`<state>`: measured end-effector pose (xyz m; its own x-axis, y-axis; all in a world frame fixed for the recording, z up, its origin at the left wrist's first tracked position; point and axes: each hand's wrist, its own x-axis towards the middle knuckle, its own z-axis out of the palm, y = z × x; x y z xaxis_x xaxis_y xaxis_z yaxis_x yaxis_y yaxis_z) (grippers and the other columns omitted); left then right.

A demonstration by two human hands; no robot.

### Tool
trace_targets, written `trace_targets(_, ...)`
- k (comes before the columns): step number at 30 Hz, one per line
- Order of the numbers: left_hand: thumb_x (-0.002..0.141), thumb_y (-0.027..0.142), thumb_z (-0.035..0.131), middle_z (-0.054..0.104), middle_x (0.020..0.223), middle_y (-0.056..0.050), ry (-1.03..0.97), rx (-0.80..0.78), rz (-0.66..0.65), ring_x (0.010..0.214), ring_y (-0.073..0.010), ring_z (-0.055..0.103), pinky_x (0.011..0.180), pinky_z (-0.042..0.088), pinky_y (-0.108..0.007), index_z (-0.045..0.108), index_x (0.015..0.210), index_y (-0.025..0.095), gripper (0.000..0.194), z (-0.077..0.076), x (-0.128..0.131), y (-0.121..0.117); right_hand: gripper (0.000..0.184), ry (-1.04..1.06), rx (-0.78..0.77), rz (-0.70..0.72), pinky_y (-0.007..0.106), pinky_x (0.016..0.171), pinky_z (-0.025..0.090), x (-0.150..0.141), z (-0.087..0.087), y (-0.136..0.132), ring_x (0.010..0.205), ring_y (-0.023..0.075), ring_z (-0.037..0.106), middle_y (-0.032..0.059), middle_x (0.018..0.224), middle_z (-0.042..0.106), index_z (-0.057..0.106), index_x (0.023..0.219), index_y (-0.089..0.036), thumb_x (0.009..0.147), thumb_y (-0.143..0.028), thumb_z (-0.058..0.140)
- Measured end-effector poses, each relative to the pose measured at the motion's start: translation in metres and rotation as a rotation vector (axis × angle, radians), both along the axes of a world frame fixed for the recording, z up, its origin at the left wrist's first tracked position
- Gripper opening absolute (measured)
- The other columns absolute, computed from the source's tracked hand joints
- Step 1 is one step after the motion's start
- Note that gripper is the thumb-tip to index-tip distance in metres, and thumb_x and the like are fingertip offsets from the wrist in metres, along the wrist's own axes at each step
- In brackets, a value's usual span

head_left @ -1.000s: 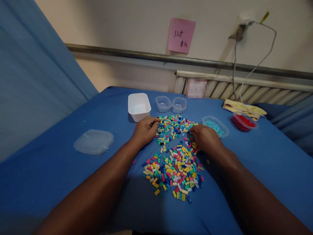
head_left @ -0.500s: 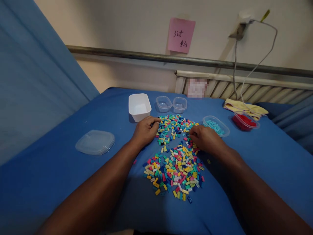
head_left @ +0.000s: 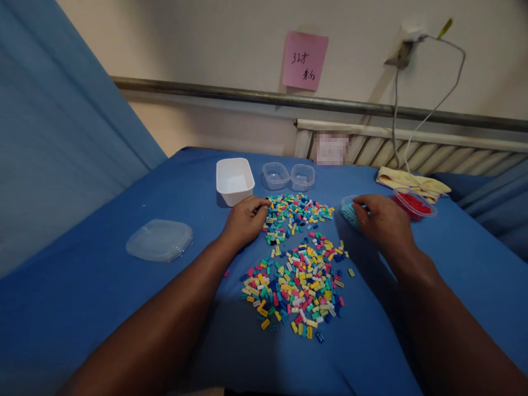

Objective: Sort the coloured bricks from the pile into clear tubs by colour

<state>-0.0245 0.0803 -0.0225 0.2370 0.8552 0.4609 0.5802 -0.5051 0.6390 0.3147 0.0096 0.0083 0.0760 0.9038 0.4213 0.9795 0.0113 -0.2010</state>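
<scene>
Small multicoloured toy building bricks (head_left: 303, 280) lie heaped on the blue cloth in a near pile and a far pile. My left hand (head_left: 246, 220) rests at the left edge of the far pile (head_left: 295, 206), fingers curled in and thumb near the index finger; anything between them is hidden. My right hand (head_left: 381, 220) hangs over a clear plastic tub (head_left: 345, 199) of light blue bricks (head_left: 350, 215), covering much of it. Its thumb and fingers are pinched together, and what they hold is too small to make out.
Behind the piles stand a white tub (head_left: 235, 181) and two clear tubs (head_left: 275, 176). Clear lids (head_left: 160, 240) lie stacked at left. Farther right are a tub of red bricks (head_left: 414, 204) and a yellow cloth (head_left: 412, 183). A cable (head_left: 433, 113) hangs down the wall.
My right hand has moved right, from the far pile's right edge to above the tub of light blue bricks. My left hand has stayed in place.
</scene>
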Motion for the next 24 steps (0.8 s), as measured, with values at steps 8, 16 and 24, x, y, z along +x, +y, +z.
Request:
trace_targets(8, 0.094, 0.026, 0.058, 0.080, 0.104, -0.003, 0.008, 0.014, -0.003, 0.100, -0.0212, 0.074, 0.094, 0.058, -0.035, 0.081, 0.104, 0.022, 0.025, 0.001, 0.000, -0.001, 0.021, -0.026, -0.251, 0.321, 0.030, 0.084, 0.047, -0.081, -0.006, 0.005, 0.100, 0.0227, 0.071, 0.0060, 0.105, 0.080, 0.079, 0.104, -0.024, 0.102, -0.028, 0.058)
trace_targets(16, 0.095, 0.026, 0.058, 0.079, 0.105, -0.002, 0.001, 0.012, -0.016, 0.101, -0.0201, 0.074, 0.093, 0.058, -0.034, 0.080, 0.105, 0.024, 0.024, -0.001, -0.001, -0.002, 0.020, -0.129, -0.392, 0.320, 0.029, 0.072, 0.041, -0.086, 0.002, 0.009, 0.092, 0.0226, 0.071, 0.0061, 0.099, 0.079, 0.079, 0.092, -0.025, 0.100, -0.030, 0.061)
trace_targets(24, 0.094, 0.024, 0.059, 0.080, 0.104, -0.002, -0.002, 0.015, -0.004, 0.100, -0.0203, 0.074, 0.094, 0.058, -0.034, 0.080, 0.102, 0.024, 0.024, 0.000, 0.001, -0.002, 0.023, 0.048, -0.231, 0.447, 0.029, 0.088, 0.048, -0.096, -0.001, 0.000, 0.102, 0.0224, 0.070, 0.0079, 0.109, 0.078, 0.076, 0.109, -0.021, 0.094, -0.013, 0.059)
